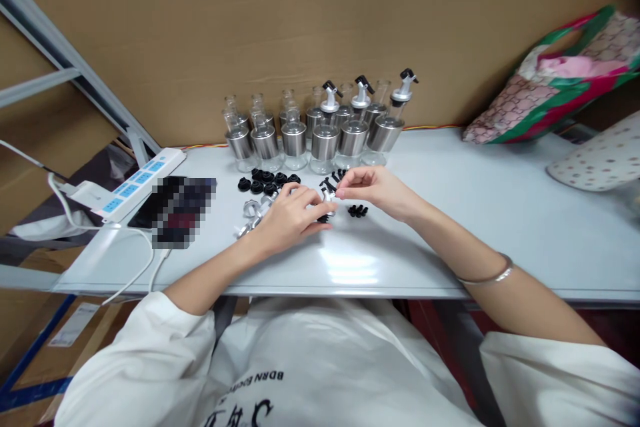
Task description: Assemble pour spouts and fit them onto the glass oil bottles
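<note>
My left hand point(294, 219) is closed round a silver pourer spout point(329, 200) with a black ribbed stopper at its lower end. My right hand point(379, 191) pinches close to the spout's top; what lies between its fingertips is too small to make out. Black flip levers point(330, 183) lie just behind the fingers. Small black pieces point(358, 211) sit in a cluster below my right hand. Several black stoppers point(257, 186) are grouped beyond my left hand. Silver spout parts point(251, 208) lie beside it, partly covered by the hand.
Glass bottles with steel sleeves point(294, 140) stand in rows at the back; three front ones carry pourers point(361, 97). A white power strip point(145, 180) and a phone point(160, 203) with cables lie left. A patterned bag point(530, 100) and a dotted white object point(600, 153) are right.
</note>
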`<state>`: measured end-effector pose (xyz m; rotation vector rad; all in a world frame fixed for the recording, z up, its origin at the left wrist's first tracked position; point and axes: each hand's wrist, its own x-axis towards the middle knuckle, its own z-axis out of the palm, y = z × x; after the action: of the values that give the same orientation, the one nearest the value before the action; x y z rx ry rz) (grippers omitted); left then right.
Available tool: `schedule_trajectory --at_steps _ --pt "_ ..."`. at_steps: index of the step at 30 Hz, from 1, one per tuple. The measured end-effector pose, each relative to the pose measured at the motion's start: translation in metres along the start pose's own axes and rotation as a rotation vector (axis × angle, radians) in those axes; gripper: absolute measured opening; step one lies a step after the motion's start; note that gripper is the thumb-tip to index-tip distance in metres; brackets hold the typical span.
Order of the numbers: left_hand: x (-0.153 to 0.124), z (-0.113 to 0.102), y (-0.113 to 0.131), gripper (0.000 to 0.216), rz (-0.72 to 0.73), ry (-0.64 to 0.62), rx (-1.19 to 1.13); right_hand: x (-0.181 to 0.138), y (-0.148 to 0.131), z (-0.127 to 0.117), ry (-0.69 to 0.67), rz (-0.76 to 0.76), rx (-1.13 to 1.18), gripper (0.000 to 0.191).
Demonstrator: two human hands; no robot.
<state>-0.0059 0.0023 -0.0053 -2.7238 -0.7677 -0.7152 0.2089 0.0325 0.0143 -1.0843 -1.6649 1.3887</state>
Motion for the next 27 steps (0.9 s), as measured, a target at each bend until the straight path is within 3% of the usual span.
schedule_trajectory --at_steps 13,27 --pt "0.0005 -0.0001 -0.0004 0.028 0.004 0.053 0.031 0.0006 0.0007 -0.0016 -0.012 0.042 0.099 0.026" --pt "0.001 0.0016 -0.0004 0.034 -0.036 0.077 0.038 0.0012 0.0038 -0.0006 -0.053 0.001 0.121 0.035"
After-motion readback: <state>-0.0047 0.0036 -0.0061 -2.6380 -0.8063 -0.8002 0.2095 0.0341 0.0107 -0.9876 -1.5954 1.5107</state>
